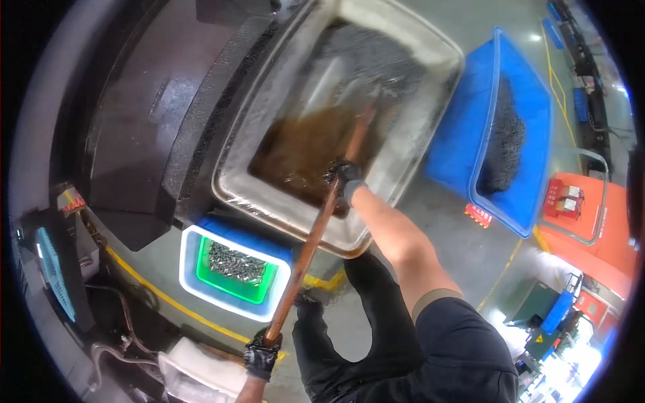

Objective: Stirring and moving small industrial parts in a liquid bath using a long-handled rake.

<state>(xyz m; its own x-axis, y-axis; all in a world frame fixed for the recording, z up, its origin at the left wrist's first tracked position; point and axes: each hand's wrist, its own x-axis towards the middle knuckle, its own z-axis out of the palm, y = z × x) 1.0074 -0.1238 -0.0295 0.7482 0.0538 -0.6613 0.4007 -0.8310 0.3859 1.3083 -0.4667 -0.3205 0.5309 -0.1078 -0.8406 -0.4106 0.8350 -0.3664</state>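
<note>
Both gloved grips, my left hand (261, 354) and right hand (344, 176), close tight around the smooth wooden pole (310, 250), its far end in murky brown liquid in the rectangular metal tray (430, 101).

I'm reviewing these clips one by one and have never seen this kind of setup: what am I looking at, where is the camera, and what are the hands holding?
The single picture comes from a fisheye camera worn on a person's head, looking down, so edges bend. There is no robot. Both gloved hands grip a long brown pole: the left hand near its lower end, the right hand further up. The pole's far end dips into a large pale tray holding brown liquid and dark small parts. Below it sits a green bin of small metal parts inside a blue crate; to the right is a blue tub with more dark parts.
</note>
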